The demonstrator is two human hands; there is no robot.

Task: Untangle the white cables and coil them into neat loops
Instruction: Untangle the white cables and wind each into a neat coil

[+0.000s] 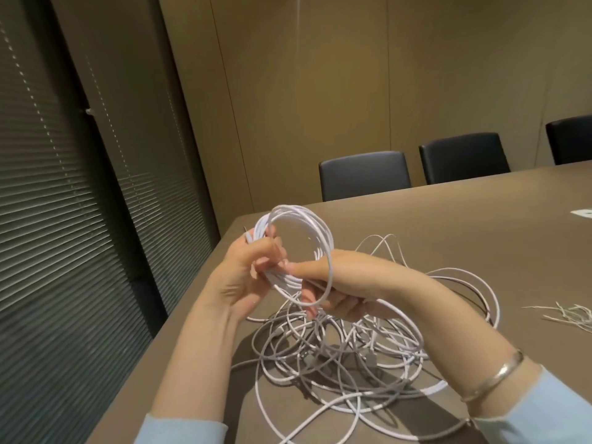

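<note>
The right hand [333, 296] hides part of the coil [301, 251], and its fingertips are tucked behind the loops. The white paper [582, 213], the far chair [570, 139] and the small white ties [567, 315] run off the right edge.

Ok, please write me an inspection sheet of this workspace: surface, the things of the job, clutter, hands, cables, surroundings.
Surface: brown table, corner at the left, near the window.
Job's things: coiled white cable held upright above the table; tangled white cables in a loose heap below.
Clutter: small bundle of thin white ties at the right edge; a white item farther back, too cut off to identify.
Hands: left hand grips the coil's left side; right hand pinches its lower part, with a bracelet on the wrist.
Cables: heap still tangled; some strands run out of the bottom of the view.
Surroundings: three dark chairs, window blinds, panelled wall.
</note>
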